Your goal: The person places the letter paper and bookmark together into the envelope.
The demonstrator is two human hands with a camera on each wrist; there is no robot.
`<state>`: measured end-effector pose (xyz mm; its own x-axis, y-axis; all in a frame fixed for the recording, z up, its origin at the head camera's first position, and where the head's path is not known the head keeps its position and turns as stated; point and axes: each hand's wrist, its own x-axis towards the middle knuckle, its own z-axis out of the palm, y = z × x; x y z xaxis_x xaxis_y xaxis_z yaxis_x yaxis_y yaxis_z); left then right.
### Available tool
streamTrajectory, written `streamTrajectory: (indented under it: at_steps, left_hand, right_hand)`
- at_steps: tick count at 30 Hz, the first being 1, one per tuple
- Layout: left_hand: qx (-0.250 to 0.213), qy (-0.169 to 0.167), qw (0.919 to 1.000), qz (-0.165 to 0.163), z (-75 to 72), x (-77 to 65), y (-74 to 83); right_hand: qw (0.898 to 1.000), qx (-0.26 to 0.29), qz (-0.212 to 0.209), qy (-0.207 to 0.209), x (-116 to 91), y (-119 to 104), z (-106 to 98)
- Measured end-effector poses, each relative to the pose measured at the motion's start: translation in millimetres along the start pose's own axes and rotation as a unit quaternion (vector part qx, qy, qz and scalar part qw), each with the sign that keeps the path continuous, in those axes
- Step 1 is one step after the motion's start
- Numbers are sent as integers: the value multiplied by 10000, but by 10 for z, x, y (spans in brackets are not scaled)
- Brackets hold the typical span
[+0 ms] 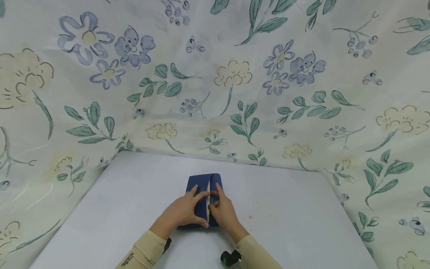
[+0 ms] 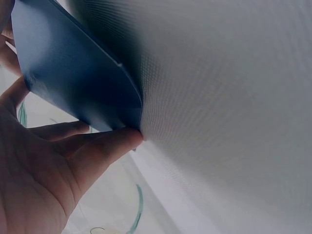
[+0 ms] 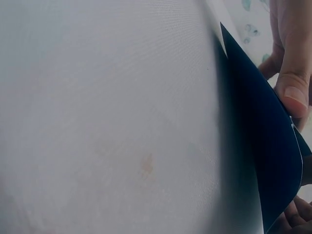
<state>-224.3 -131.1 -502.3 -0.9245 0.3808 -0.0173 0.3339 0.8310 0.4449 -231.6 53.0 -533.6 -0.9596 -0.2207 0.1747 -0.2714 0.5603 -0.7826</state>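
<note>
A dark blue folded cover [image 1: 198,181], flat and rectangular, lies on the white table in the head view. A narrow slit lengthwise shows a pale inside between its wide left panel and a narrower right flap [image 1: 216,181]. My left hand [image 1: 181,211] rests spread over the left panel, its thumb near the front end of the slit. In the left wrist view the thumb [image 2: 112,148] touches a corner of the blue panel [image 2: 73,58]. My right hand [image 1: 224,213] pinches the flap at the slit, index finger stretched along it. The flap [image 3: 263,126] bows up in the right wrist view.
The white table [image 1: 285,209] carries small brown specks [image 1: 250,216] right of the cover. A floral cloth [image 1: 201,97] hangs behind and along both sides. Black wrist devices [image 1: 230,257] sit by the beige sleeves [image 1: 256,252].
</note>
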Motion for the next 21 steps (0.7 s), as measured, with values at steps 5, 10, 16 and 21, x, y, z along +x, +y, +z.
streamTrajectory:
  at_steps: [5,10,16,21]
  left_hand:
    - [-63,-57,10000,28,13,-9,-7]
    - [-28,-74,10000,17,20,-14,-11]
    - [41,-52,10000,-5,-2,-14,5]
    - [51,-93,9999,-52,-16,-12,21]
  right_hand:
    - [10000,-9,-4,38,-3,15,22]
    - [10000,-71,-19,51,3,27,34]
    - [9998,-40,-135,168,-1,28,3]
    - [9986,-179,-149,483,-7,27,-44]
